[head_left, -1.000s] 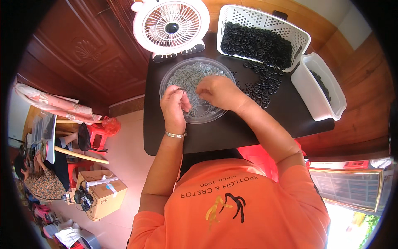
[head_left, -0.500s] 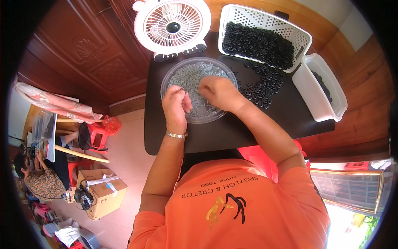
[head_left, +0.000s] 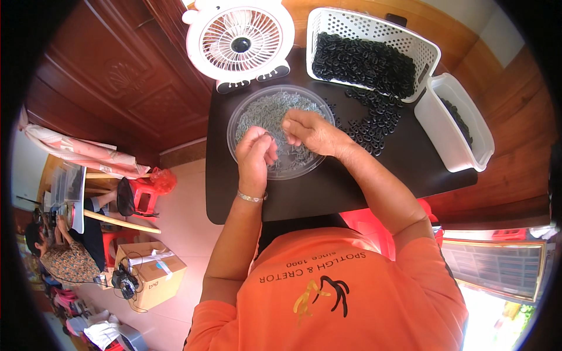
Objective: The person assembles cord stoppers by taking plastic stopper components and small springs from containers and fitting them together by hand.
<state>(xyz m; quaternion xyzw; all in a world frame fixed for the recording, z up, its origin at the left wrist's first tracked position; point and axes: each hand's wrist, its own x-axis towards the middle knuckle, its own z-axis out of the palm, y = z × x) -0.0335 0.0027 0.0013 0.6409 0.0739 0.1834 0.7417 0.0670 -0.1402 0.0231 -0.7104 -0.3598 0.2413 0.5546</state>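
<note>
A round clear plastic tub [head_left: 287, 174] stands on the dark table, holding many small grey pin-like pieces [head_left: 257, 111]. Over its near left side my left hand [head_left: 255, 155] is closed, with a small dark piece showing at its thumb and fingertip. My right hand [head_left: 314, 131] hangs over the middle of the tub with thumb and fingers pinched together. Whatever lies between those fingers is too small to make out. Loose black oval rings [head_left: 369, 131] are spread on the table just right of the tub.
A white perforated basket [head_left: 432, 50] full of black rings stands at the back right, beside a white bin [head_left: 442, 137] with dark pieces inside. A pink and white fan [head_left: 241, 44] stands behind the tub. Far left, another person [head_left: 70, 260] sits near a cardboard box [head_left: 158, 281].
My right hand has turned a little, its pinched fingertips now clearer above the pieces. My left hand stays closed near it. The whole view has shifted slightly.
</note>
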